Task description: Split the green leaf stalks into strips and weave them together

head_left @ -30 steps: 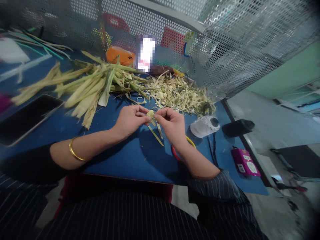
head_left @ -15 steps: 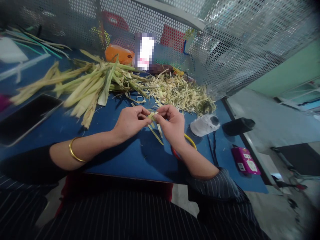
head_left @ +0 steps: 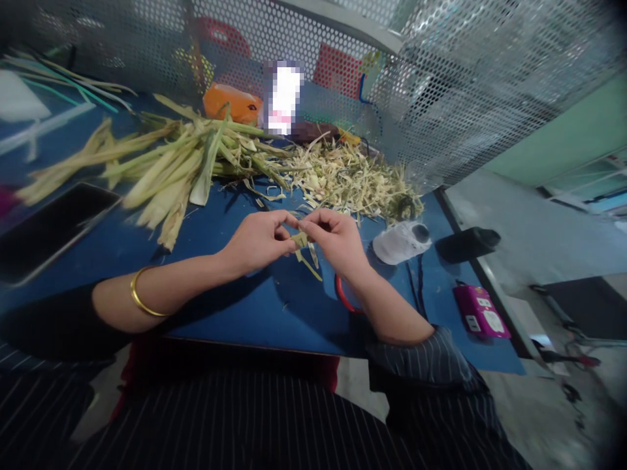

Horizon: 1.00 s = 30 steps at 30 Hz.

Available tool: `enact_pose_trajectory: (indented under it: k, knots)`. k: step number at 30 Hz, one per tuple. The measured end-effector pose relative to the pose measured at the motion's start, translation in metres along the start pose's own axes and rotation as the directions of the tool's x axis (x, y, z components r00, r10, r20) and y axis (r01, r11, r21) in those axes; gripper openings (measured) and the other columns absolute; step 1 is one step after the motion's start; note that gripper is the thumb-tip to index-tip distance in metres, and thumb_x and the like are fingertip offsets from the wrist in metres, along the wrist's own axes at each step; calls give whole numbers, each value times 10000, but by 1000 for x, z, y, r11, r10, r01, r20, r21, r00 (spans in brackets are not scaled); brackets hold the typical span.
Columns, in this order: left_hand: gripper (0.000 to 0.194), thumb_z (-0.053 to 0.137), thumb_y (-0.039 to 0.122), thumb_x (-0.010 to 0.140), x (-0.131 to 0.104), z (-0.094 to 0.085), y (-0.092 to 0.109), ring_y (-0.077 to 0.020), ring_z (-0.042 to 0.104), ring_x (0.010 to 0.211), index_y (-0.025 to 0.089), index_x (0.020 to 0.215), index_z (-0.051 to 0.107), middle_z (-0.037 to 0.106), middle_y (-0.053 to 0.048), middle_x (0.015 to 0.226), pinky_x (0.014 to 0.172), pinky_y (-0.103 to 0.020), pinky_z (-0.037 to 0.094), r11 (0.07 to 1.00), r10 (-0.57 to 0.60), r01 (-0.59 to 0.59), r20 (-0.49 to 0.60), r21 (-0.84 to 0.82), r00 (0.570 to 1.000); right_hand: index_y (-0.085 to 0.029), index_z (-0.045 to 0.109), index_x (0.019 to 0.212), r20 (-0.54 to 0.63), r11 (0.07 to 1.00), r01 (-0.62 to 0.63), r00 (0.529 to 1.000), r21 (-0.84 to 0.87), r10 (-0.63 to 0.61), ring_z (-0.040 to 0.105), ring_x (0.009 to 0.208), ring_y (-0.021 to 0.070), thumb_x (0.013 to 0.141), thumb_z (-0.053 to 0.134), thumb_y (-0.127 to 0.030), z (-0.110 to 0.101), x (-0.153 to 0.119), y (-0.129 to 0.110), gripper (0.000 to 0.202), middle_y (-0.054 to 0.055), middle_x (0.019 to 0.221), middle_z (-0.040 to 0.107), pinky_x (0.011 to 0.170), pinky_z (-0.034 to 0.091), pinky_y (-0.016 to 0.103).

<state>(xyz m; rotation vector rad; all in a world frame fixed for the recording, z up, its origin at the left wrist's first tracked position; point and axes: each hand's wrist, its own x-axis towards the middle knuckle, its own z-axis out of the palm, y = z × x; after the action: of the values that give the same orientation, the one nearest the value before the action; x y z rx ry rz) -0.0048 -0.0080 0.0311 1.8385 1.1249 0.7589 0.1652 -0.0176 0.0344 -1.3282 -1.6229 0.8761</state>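
Between my two hands is a small piece of folded yellow-green husk strip (head_left: 300, 239), with narrow ends hanging below it. My left hand (head_left: 259, 241) pinches it from the left with thumb and forefinger. My right hand (head_left: 337, 245) is closed on it from the right, its thumb and fingertip at the top of the piece. The fingertips of both hands nearly meet. Behind them lie a bundle of long pale dried husks (head_left: 171, 160) and a heap of shredded husk scraps (head_left: 350, 176).
Right of my hands are a white thread spool (head_left: 401, 243), a dark cylinder (head_left: 467, 245), dark scissors-like strips (head_left: 415, 287) and a magenta packet (head_left: 481, 311). A red ring (head_left: 344, 297) shows under my right wrist. A phone-like dark slab (head_left: 53, 228) lies left; perforated metal (head_left: 343, 39) stands behind.
My fingers have shifted slightly on the husk strip; the right thumb and fingertip have moved up and left. The yellow part of the ring is now hidden behind my right forearm.
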Motion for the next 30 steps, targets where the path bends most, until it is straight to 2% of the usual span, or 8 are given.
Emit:
enact_pose_trajectory:
  k: [1,4,9,13,18,21,27,30]
  knots:
    - [38,640,200,696,1,-1,0,-141,622,570,163,702,634,656,10,580,573,-244,454,999,-7,10,58,-50,998,-177,592,649,-36,1000,28,999,4,-27,430,569,91,787,627,-278,1,0,1,175,-40,587,509,559,340,253]
    - [196,637,190,693,3,-3,1,-130,613,561,160,514,564,612,5,536,595,-248,490,971,-7,65,247,-229,969,-179,581,656,-107,997,71,992,-7,-71,417,579,91,805,609,-268,5,-1,3,176,-42,605,489,582,348,260]
    - [39,709,183,649,4,-4,5,-136,635,575,147,644,694,687,-24,622,667,-298,556,889,-73,226,364,-399,928,-188,578,688,-169,1000,24,985,16,-21,403,554,92,820,596,-287,11,-1,10,166,-46,595,488,562,336,261]
    - [122,760,263,661,1,0,4,-167,674,611,158,719,740,719,-70,668,671,-311,574,820,-132,298,345,-489,929,-197,581,705,-182,999,38,983,10,-35,419,586,95,834,593,-300,14,-1,13,166,-42,625,507,593,358,260]
    - [159,753,293,680,-1,5,0,-142,627,516,159,601,722,681,-62,569,581,-262,545,872,-139,252,280,-420,950,-198,552,682,-86,997,61,995,56,-56,424,611,95,843,585,-290,16,-3,10,188,-42,634,489,617,376,257]
    - [179,727,279,687,-3,6,2,-148,616,503,168,547,710,662,-57,528,562,-267,536,903,-97,207,290,-376,952,-198,547,681,-74,992,69,995,108,-62,422,606,92,841,588,-287,17,-4,11,188,-43,641,486,613,377,254]
    - [180,734,291,678,-3,5,6,-148,616,515,173,544,710,658,-49,525,570,-275,533,892,-100,208,275,-401,956,-204,580,733,-156,988,137,980,68,-125,464,620,106,863,579,-297,15,0,14,160,-35,660,513,642,401,267]
    - [193,787,350,656,2,3,1,-145,632,545,165,633,737,692,-63,591,590,-273,531,830,-198,239,135,-504,971,-222,620,838,-284,963,239,921,-126,-266,540,767,145,891,545,-294,5,-2,6,116,10,801,584,756,435,304]
